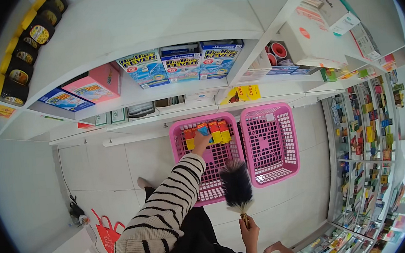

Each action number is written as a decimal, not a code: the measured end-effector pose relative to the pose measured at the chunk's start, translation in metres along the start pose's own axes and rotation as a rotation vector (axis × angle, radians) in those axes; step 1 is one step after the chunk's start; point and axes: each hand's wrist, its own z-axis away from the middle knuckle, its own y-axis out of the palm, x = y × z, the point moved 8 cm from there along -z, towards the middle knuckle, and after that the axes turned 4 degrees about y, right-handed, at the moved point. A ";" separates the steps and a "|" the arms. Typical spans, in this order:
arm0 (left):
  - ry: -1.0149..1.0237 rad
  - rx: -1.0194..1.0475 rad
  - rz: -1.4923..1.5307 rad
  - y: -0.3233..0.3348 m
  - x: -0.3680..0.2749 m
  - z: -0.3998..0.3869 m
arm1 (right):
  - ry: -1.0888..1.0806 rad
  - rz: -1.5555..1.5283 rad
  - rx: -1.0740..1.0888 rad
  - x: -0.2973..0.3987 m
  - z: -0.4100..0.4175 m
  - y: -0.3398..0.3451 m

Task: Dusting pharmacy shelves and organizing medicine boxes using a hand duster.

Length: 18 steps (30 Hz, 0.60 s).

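Observation:
My left hand (pixel 201 141) reaches into a pink plastic basket (pixel 238 148) on the floor, its fingers around a small blue box (pixel 203 128). Red and yellow boxes (pixel 215 132) stand in a row beside it, at the basket's far end. Lower down and to the right, my right hand (pixel 250 232) grips the handle of a dark feather duster (pixel 236 185). The duster's head points away from me, partly over the basket's near right corner. A second pink basket (pixel 263 143) sits just right of the first, with no boxes visible in it.
White shelves (pixel 165 32) rise ahead, holding fever patch boxes (pixel 182 65) and dark bottles with yellow caps (pixel 37 30). Glass shelving (pixel 364 155) packed with small boxes runs along the right. A red bag (pixel 108 236) and a dark cable (pixel 75 209) lie at the left.

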 end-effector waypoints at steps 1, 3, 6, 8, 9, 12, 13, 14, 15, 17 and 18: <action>0.000 0.020 0.066 -0.006 0.000 0.003 | -0.003 -0.008 0.002 0.004 -0.001 -0.002; -0.045 0.152 0.367 -0.020 0.016 0.019 | -0.126 0.024 0.042 0.028 -0.002 -0.001; -0.079 0.419 0.848 -0.032 -0.006 0.075 | -0.259 -0.087 0.053 0.056 -0.005 -0.003; -0.042 0.475 1.003 -0.074 -0.022 0.110 | -0.330 -0.257 0.166 0.071 -0.005 0.006; 0.084 0.559 1.187 -0.092 -0.049 0.135 | -0.277 -0.323 0.258 0.086 -0.002 0.006; 0.234 0.701 1.347 -0.156 -0.089 0.194 | -0.395 -0.312 0.431 0.147 0.007 0.002; 0.260 0.693 1.338 -0.184 -0.092 0.210 | -0.468 -0.248 0.453 0.167 0.011 0.004; 0.196 0.692 1.364 -0.207 -0.092 0.223 | -0.660 -0.234 0.360 0.195 0.015 0.002; 0.138 0.683 1.391 -0.232 -0.089 0.233 | -0.730 -0.122 0.364 0.222 0.027 0.004; 0.380 0.593 1.166 -0.280 -0.098 0.251 | -0.903 -0.073 0.464 0.266 0.054 0.012; 0.590 0.512 0.944 -0.308 -0.107 0.266 | -0.930 0.005 0.532 0.280 0.061 0.021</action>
